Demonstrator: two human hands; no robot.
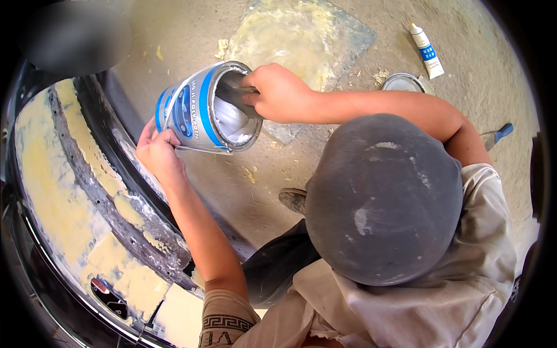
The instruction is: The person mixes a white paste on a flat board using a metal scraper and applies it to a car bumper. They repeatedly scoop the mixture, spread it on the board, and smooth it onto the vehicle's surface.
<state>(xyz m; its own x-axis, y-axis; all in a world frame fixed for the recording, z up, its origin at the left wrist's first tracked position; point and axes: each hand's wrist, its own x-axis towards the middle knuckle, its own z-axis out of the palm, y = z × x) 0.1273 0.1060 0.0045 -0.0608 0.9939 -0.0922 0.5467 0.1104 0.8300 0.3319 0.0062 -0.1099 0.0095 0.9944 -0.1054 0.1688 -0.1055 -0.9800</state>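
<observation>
A silver and blue tin (194,113) is tilted on its side, its mouth turned to the right. My left hand (159,151) is closed round its base and lower side. Thick white putty (231,119) shows inside the mouth. At the rim, my right hand (278,93) is closed on a dark flat scraper (232,88) that reaches into the tin; the scraper's far end is hidden inside. Beyond the tin lies a flat board (290,32) smeared with pale yellow filler.
To the left curves a black car body part (52,168) patched with yellow filler. A white and blue tube (426,51), a round grey lid (403,82) and a blue-handled tool (500,133) lie on the right. A dusty dark grey rounded shape (383,203) hides part of my right arm.
</observation>
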